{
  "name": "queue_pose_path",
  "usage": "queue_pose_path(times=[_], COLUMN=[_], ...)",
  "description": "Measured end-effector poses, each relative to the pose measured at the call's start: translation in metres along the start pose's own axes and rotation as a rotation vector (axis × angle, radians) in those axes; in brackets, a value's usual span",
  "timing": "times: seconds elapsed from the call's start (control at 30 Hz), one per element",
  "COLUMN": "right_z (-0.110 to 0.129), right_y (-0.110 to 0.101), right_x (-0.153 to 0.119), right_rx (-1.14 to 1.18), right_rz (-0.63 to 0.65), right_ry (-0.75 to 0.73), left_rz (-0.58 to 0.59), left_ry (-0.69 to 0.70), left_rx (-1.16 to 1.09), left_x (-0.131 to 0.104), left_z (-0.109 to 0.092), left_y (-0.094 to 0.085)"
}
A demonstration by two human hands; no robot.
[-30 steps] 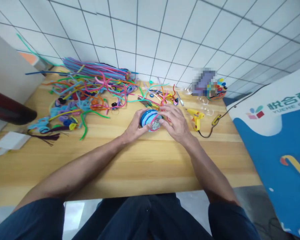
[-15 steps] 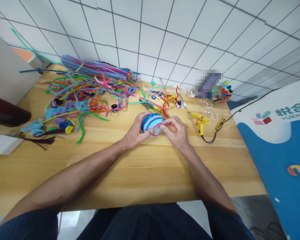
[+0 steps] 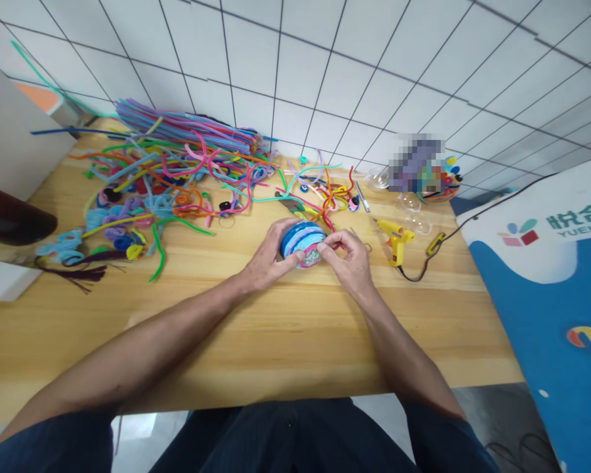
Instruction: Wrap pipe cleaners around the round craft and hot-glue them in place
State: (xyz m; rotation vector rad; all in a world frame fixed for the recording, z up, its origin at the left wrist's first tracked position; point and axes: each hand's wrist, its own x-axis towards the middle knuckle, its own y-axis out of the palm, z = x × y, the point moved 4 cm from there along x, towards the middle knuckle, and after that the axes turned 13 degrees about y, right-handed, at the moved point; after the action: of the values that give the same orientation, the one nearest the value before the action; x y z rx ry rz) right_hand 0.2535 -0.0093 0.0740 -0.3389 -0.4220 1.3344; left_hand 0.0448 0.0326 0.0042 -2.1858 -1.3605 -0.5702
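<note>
A round ball wrapped in blue, light blue and purple pipe cleaners [image 3: 303,235] rests in my left hand [image 3: 270,259], whose fingers curl round its left side with the thumb on the near face. A greyish patch on the near right of the ball is bare of wrapping, edged by a pink-red pipe cleaner [image 3: 309,250]. My right hand [image 3: 347,257] pinches that pink-red pipe cleaner against the ball's right side. The fingertips hide the exact point of contact.
Loose pipe cleaners [image 3: 177,190] pile up at the back left, before a purple bundle [image 3: 182,128]. A yellow glue gun [image 3: 396,240] with a cord stands at right. Pliers [image 3: 291,203], a marker-like stick [image 3: 362,197] and clear plastic domes [image 3: 414,213] lie behind the ball.
The view has shifted slightly. My right fingers have moved a little along the edge of the ball; both hands keep their hold.
</note>
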Motion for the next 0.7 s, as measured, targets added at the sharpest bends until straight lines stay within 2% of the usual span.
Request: queue_pose_path(times=[0.13, 0.47, 0.7], right_z=[0.002, 0.0, 0.006], right_y=[0.001, -0.001, 0.001], right_x=[-0.001, -0.005, -0.011], right_rx=[0.03, 0.023, 0.011], right_rz=[0.004, 0.016, 0.017], right_ry=[0.024, 0.027, -0.019], left_rz=[-0.007, 0.035, -0.002], left_ry=[0.027, 0.217, 0.177], left_rx=[-0.009, 0.068, 0.059], left_x=[0.001, 0.003, 0.001], left_z=[-0.001, -0.008, -0.006], left_y=[0.001, 0.002, 0.002])
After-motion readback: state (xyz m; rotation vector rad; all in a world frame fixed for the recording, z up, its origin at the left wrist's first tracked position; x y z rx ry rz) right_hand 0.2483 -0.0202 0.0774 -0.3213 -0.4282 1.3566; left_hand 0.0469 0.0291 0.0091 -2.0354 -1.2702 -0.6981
